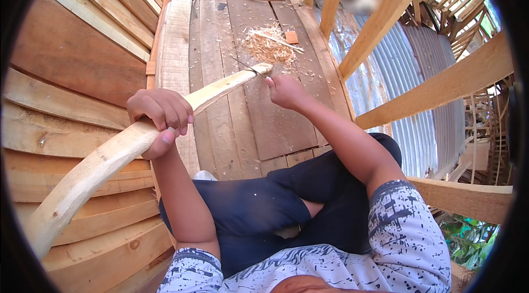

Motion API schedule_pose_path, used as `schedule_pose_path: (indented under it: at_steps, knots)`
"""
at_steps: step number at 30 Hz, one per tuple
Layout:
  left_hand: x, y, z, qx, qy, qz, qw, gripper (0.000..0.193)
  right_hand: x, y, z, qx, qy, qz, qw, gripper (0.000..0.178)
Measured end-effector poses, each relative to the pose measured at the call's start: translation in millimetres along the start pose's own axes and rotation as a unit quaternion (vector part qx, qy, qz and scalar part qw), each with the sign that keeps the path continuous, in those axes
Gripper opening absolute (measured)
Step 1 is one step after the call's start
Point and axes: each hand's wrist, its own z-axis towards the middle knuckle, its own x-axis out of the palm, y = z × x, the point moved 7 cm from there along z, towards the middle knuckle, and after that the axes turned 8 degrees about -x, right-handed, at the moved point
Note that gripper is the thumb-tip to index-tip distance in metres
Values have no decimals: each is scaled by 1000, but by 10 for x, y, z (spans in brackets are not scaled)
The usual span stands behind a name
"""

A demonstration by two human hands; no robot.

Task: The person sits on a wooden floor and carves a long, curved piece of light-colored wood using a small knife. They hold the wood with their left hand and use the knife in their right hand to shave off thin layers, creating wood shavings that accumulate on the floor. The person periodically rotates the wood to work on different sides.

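A long pale peeled wooden pole (pixel 102 166) slants from the lower left up to the middle of the floor. Around its middle wraps my left hand (pixel 161 117), fingers closed with the thumb beneath. My right hand (pixel 287 92) is closed on a knife, its handle mostly hidden in the fist. The thin dark knife blade (pixel 247 66) crosses the pole close to its far end and appears to touch it. That far end looks rounded and whittled. My legs are folded on the floor below both hands.
Wood shavings (pixel 267 49) lie heaped on the plank floor (pixel 220 133) just beyond the pole's tip, beside a small orange-brown wood block (pixel 291 37). A plank wall (pixel 71 61) rises at left. Timber railings (pixel 441 86) stand at right, with corrugated metal sheets (pixel 405 100) beyond.
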Motion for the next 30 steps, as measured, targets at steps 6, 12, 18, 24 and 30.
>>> schedule_pose_path:
  at_steps: [6,12,18,24,30]
  knots:
    - [-95,-19,-109,-11,-12,7,1000,19,-96,572,-65,-71,22,-20,997,38]
    - [-20,-14,-23,2,-12,12,1000,23,97,113,16,-80,-43,-18,996,36]
    - [-11,5,12,3,10,-3,1000,21,-58,-15,31,-81,-84,7,993,32]
    - [-71,-12,-76,-8,-8,5,1000,24,-15,523,-72,-97,-6,-4,995,35]
    - [-40,-52,-28,-3,4,11,1000,26,76,375,11,-83,-22,-15,996,36]
